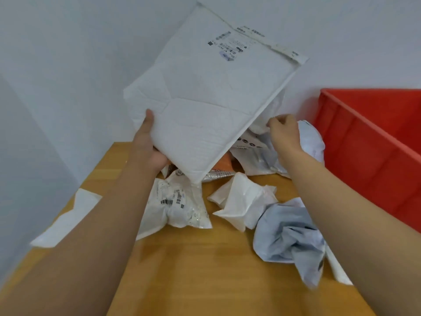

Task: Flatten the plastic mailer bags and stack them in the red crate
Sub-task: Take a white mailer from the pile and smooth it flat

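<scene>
Head view: left hand grips a large white padded mailer, raised over the table. Right hand pinches a crumpled bag in the pile. Several crumpled bags remain; red crate interior mostly hidden, progress likely early.

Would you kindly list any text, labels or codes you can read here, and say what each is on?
None can be read.
Held white mailer, shipping label: print and barcodes blurred.
Its flap strip: print too small.
Crumpled mailer on the table: barcode, unreadable.
Bag with round icons: blurred.
</scene>
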Demonstrator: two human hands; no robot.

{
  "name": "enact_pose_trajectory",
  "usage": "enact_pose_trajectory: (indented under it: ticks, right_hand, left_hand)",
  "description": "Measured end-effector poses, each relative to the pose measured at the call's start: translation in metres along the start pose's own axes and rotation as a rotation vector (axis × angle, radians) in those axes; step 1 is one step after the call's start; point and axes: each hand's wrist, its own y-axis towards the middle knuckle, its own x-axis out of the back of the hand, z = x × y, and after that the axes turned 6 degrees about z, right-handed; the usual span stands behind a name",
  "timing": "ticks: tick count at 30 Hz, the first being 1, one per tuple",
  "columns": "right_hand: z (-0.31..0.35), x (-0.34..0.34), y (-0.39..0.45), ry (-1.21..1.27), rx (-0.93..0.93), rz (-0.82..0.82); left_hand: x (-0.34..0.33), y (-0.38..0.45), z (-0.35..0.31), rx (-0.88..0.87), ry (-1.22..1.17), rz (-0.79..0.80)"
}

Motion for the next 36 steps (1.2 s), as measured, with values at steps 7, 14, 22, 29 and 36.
enact_pose_trajectory:
  ticks: [7,14,22,29,36]
  right_hand:
    - [0.009,0.034,-0.119,-0.740,0.172,0.707]
    - [-0.028,0.030,-0.156,-0.830,0.172,0.609]
    - [-0.013,0.061,-0.149,-0.171,0.409,-0.103]
    - [0.014,0.089,-0.068,-0.041,0.477,-0.382]
    - [0.013,0.084,0.009,-0.368,0.233,0.180]
  left_hand:
    - [-0.006,-0.087,0.000,-0.093,0.019,-0.109]
    - [-0.003,-0.139,-0.009,-0.172,0.014,-0.176]
    - [0.022,-0.138,-0.009,-0.217,-0.054,-0.213]
    - [0.016,-0.108,-0.003,-0.198,-0.110,-0.218]
    - [0.004,-0.088,0.006,-0.211,-0.112,-0.191]
